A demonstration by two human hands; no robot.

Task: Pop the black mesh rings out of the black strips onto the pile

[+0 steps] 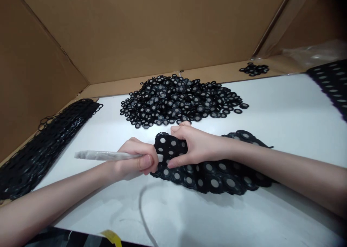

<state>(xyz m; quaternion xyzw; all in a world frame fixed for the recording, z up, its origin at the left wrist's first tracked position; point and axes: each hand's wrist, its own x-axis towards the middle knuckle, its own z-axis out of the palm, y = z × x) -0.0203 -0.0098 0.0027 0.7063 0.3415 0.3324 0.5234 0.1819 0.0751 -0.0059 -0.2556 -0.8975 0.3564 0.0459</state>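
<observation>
My left hand [138, 158] is closed around a slim, whitish pen-like stick [101, 155]. One end points left, and the other meets the near-left edge of a black sheet of joined rings [214, 182] with pale round centres. My right hand [189, 146] grips this sheet near its left end, thumb on the near side and fingers on the far side. Part of the sheet lies hidden under my right forearm. Behind both hands is a large heap of loose black rings [176, 99].
A stack of black sheets with holes [48, 146] lies along the left edge of the white board [292, 131]. More black sheets [333, 82] are at the far right. A small cluster of rings [254, 69] sits at the back, before cardboard walls [162, 30].
</observation>
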